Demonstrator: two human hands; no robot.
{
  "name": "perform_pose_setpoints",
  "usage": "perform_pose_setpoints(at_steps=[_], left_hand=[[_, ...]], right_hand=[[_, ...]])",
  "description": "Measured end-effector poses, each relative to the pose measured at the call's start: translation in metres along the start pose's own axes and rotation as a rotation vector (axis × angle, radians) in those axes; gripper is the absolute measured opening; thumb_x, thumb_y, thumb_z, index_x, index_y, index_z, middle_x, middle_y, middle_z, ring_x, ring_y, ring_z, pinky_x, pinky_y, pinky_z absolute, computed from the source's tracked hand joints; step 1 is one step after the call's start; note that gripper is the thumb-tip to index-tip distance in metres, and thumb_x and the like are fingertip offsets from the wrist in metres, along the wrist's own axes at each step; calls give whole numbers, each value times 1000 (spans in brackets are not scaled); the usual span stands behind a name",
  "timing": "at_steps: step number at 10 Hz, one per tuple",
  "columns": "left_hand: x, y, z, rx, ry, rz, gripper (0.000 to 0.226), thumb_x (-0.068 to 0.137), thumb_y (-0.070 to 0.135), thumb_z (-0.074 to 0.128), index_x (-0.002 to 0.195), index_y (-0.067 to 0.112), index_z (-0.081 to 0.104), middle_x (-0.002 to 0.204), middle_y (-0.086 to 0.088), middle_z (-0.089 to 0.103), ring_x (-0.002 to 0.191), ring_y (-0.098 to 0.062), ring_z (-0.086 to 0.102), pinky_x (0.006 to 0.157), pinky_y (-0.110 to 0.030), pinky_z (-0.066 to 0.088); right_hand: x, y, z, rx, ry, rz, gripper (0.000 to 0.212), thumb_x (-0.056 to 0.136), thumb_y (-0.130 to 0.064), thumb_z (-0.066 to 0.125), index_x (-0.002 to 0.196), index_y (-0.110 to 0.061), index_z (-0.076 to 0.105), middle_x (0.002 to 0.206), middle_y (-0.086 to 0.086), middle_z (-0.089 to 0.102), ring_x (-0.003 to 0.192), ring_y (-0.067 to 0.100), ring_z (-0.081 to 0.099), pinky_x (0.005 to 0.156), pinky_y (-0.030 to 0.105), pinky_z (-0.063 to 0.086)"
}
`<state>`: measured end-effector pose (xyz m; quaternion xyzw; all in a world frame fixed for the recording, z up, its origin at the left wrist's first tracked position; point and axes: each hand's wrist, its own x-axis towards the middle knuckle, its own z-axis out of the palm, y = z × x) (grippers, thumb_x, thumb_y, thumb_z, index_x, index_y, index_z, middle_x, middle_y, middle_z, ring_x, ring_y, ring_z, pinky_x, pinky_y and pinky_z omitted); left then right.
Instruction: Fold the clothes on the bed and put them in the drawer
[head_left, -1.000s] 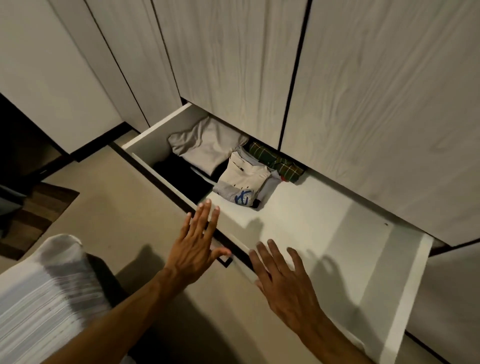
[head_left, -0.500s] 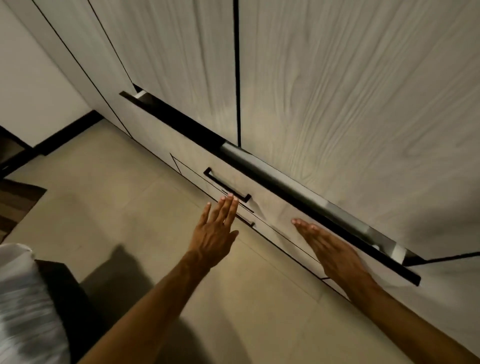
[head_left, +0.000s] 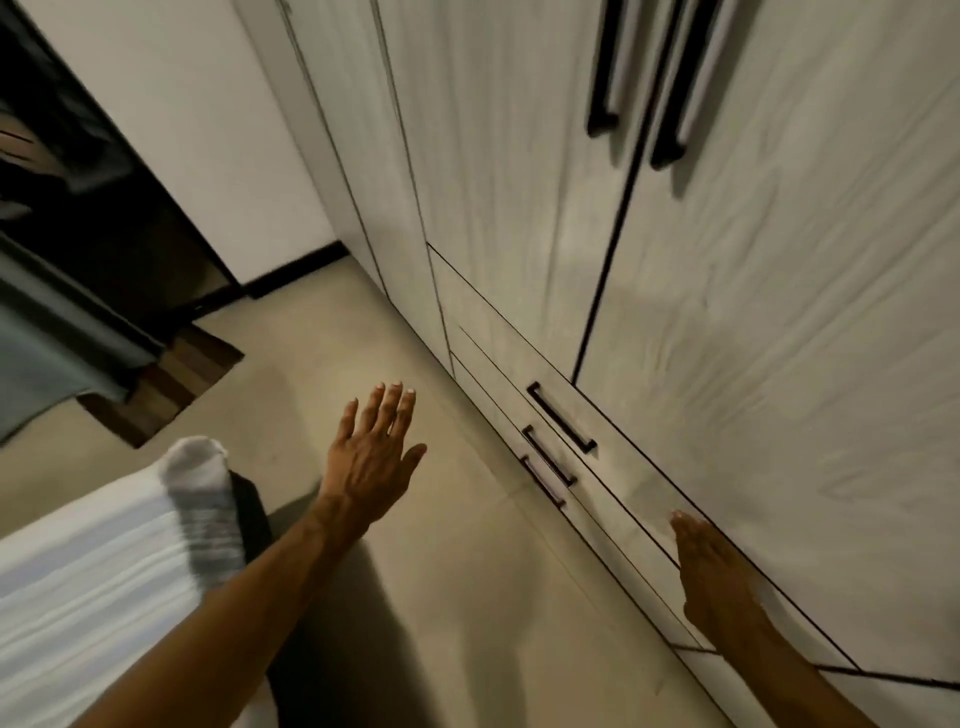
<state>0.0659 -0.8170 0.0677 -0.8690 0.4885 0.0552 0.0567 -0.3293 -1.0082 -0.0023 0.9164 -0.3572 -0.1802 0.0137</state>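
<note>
A white ribbed sock (head_left: 200, 499) on a foot lies lower left. The left hand (head_left: 371, 457), fingers straight, hovers over smooth beige floor (head_left: 441, 597). The pale woodgrain drawer (head_left: 613, 467) with its slim black bar handle (head_left: 561, 417) sits closed; the right hand (head_left: 714, 577) rests flat against it, holding nothing.

The wardrobe doors (head_left: 779, 312) have a pale wood-grain finish, matt, with fine streaks running along their length. The drawer fronts (head_left: 613, 467) below carry the same light grain (they read as laminate rather than bare wood, though that cannot be settled). Their pull handles (head_left: 561, 418) are thin, dark and matt, metal by the look. The long door handles (head_left: 605, 78) at the far top are black with a paler, slightly glossy face. The floor (head_left: 441, 597) is smooth beige, faintly sheened. At near left, ribbed white cloth (head_left: 93, 571) with grey bands looks soft and knitted. A dull teal fabric (head_left: 47, 353) hangs at far left.
</note>
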Motion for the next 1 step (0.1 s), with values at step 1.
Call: perform_pose_setpoints(at_steps=[1], left_hand=[[-34, -46, -36, 36, 64, -87, 76, 106, 63, 15, 164, 24, -15, 171, -5, -18, 157, -24, -19, 128, -46, -12]], right_hand=[[-8, -31, -47, 77, -298, 84, 85, 96, -36, 61, 160, 4, 23, 172, 21, 12, 159, 25, -13, 130, 46, 5]])
